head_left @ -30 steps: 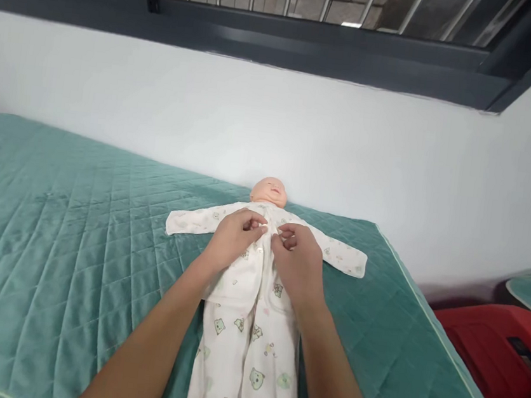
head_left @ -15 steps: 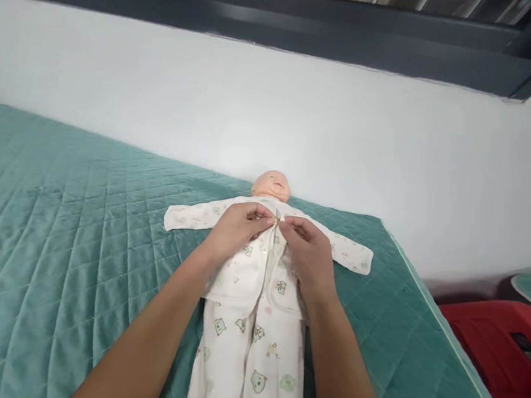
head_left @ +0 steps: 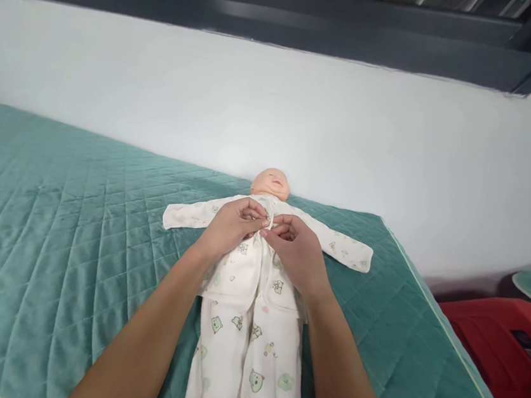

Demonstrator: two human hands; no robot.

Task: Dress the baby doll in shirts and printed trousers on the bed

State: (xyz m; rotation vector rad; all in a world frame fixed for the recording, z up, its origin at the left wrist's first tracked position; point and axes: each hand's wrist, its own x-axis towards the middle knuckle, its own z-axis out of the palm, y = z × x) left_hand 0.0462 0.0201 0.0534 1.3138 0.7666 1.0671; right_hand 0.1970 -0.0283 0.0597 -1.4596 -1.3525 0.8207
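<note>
One green quilted cover (head_left: 91, 249) spreads beneath the doll (head_left: 271, 184), which lies face up with its head by the wall (head_left: 185, 100). Its printed trousers (head_left: 247, 363) run out of view at the bottom. Over them, the white jacket (head_left: 232, 278) is where I'm working: in the last half second my right hand (head_left: 299, 247) has come inward to meet my left hand (head_left: 232, 226), bringing the front edges closer together at the chest. Both hands' fingers are pinched on that cloth. They cover the spot, so I can't fairly say whether any fastener there is joined.
</note>
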